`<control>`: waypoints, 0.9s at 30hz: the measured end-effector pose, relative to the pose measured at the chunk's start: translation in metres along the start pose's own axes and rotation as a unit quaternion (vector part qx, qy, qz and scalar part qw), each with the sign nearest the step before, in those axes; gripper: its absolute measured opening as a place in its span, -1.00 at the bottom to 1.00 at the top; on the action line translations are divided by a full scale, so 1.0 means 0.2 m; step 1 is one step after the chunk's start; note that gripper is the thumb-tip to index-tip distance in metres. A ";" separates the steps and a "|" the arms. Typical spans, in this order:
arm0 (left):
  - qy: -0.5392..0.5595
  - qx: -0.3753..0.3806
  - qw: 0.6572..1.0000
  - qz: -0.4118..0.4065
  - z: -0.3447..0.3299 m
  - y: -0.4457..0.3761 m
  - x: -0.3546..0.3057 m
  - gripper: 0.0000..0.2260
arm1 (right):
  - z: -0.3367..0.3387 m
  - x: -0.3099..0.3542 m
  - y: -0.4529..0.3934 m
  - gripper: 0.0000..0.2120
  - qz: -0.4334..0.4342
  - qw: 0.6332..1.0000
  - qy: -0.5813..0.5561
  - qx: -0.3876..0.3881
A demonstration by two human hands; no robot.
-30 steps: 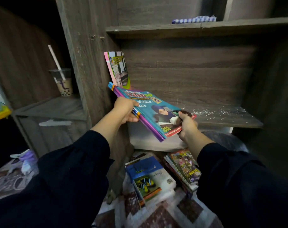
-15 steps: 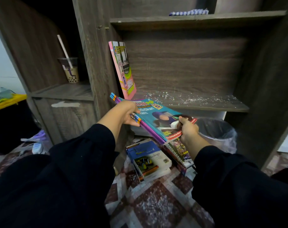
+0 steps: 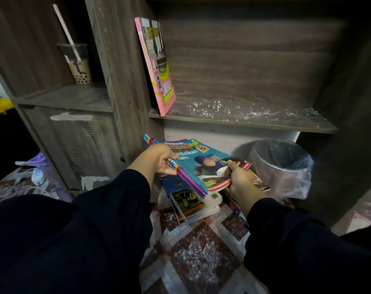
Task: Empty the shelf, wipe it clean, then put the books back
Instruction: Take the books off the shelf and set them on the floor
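Head view: left hand (image 3: pixel 161 159), right hand (image 3: pixel 241 179) grip book stack (image 3: pixel 198 164) between them.

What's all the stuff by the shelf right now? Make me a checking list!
Surface: shelf speckled with white crumbs.
Job's things: pink book leans upright at the shelf's left; stack of books held below the shelf; more books lie on the floor.
Clutter: bubble tea cup on the left shelf.
Grippers: left hand and right hand both grip the stack.
Cables: nothing seen.
Surroundings: lined bin, patterned floor.
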State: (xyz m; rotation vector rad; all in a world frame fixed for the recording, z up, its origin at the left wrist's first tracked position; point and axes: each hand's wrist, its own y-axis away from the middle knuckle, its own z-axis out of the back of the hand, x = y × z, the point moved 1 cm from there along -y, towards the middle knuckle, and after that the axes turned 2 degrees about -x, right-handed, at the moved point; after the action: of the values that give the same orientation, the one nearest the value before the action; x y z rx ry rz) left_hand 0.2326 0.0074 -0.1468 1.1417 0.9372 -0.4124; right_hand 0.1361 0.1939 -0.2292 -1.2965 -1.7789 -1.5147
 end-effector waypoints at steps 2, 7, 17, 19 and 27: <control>-0.017 -0.013 1.000 0.001 0.00 -0.08 0.01 -0.95 | -0.01 -0.03 -0.05 -0.41 0.001 1.000 -0.006 0.002; -0.086 -0.070 0.993 0.030 0.05 -0.35 0.08 -0.80 | -0.04 -0.10 -0.18 -0.37 -0.026 1.000 0.011 -0.013; 0.030 -0.063 0.997 0.039 0.01 -0.82 0.25 -0.68 | -0.13 -0.29 -0.50 -0.30 -0.090 0.991 0.086 -0.039; 0.024 -0.075 0.996 0.042 0.00 -0.89 0.27 -0.70 | -0.14 -0.33 -0.59 -0.34 -0.103 0.989 0.101 -0.037; 0.014 -0.087 0.993 0.075 -0.01 -1.06 0.35 -0.96 | -0.16 -0.47 -0.72 -0.50 -0.130 0.981 0.136 -0.042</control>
State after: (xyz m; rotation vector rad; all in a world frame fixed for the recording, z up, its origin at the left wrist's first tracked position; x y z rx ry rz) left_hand 0.1219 -0.0629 -0.3262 1.0534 0.8875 -0.1888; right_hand 0.0455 0.1384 -0.3683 -0.8648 -1.7711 -1.8288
